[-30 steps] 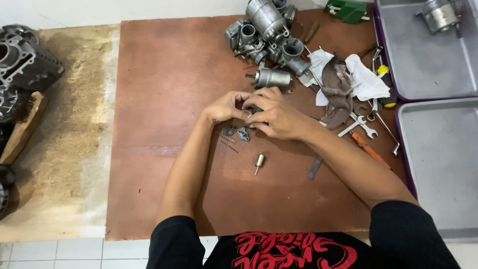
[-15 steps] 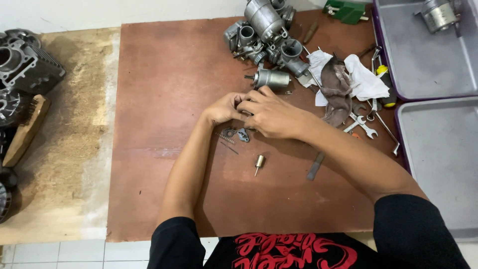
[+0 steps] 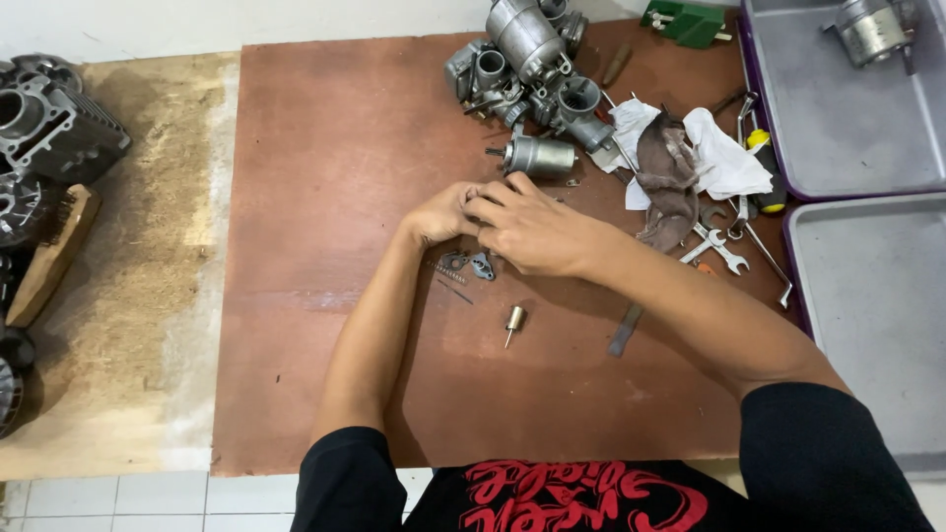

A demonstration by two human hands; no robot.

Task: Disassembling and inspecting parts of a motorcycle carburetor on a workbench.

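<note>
Far left, on bare wood: a dark engine block [image 3: 49,123] w/ cooling fins, a wooden block [image 3: 54,256] just below it, more dark engine parts at the left edge, partly cut off.

Brown board [image 3: 325,148] covers the middle of the desk. Left hand [image 3: 443,212] sits near board centre, fingers curled in, touching the right hand. Right hand [image 3: 537,232] lies over and just beside it, fingertips meeting the left's. Both grips narrow, pinched together on something small between them; the piece itself is hidden by the fingers, can't tell what it is.

Just below the hands, on the board: small metal bits [image 3: 471,264] incl. a tiny bracket, a thin pin and a spring-like piece. Lower, apart from those, a small brass jet [image 3: 513,320], tilted. Right of it, under the right forearm, a flat grey strip [image 3: 625,330].

Above the hands: a grey cylinder part [image 3: 540,156] lying on its side, near the right hand's knuckles. Behind that, a cluster of carburetor bodies [image 3: 527,69] at the board's top edge. Green part [image 3: 688,22] at top, further right.

Right of centre: a dirty rag [image 3: 680,167], white and brown, bunched up. Wrenches [image 3: 717,246] lie just below it, near the right forearm. A yellow-black screwdriver [image 3: 764,167] by the rag's right edge.

Far right: two grey trays w/ purple rims; upper tray [image 3: 838,138] holds a metal cylinder part [image 3: 872,30], lower tray [image 3: 877,315] sits below it.
</note>
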